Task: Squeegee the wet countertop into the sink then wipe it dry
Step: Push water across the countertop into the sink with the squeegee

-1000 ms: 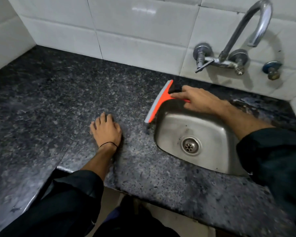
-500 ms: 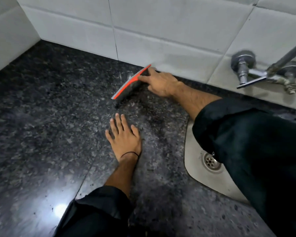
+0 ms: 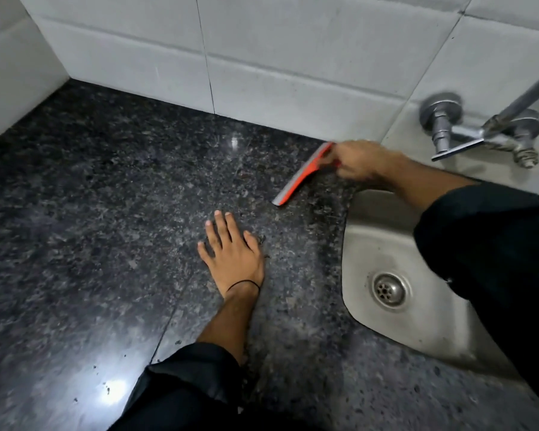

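My right hand (image 3: 360,163) grips the handle of an orange squeegee (image 3: 302,175) with a grey blade. The blade rests on the dark speckled granite countertop (image 3: 106,213), close to the back wall and a short way left of the steel sink (image 3: 383,244). My left hand (image 3: 234,253) lies flat on the counter with fingers spread, nearer to me than the squeegee and left of the sink. It holds nothing. A black band circles that wrist. My right forearm and dark sleeve cross over the sink's back corner.
White tiled walls (image 3: 262,57) close off the counter at the back and far left. A chrome wall tap (image 3: 479,132) with a lever sits above the sink at the right. The sink drain (image 3: 388,289) shows in the basin. A bright light reflection lies on the near counter.
The squeegee went from the sink's rim out to the left along the back wall, and has now come back rightward toward the sink. My left hand has stayed flat on the counter.
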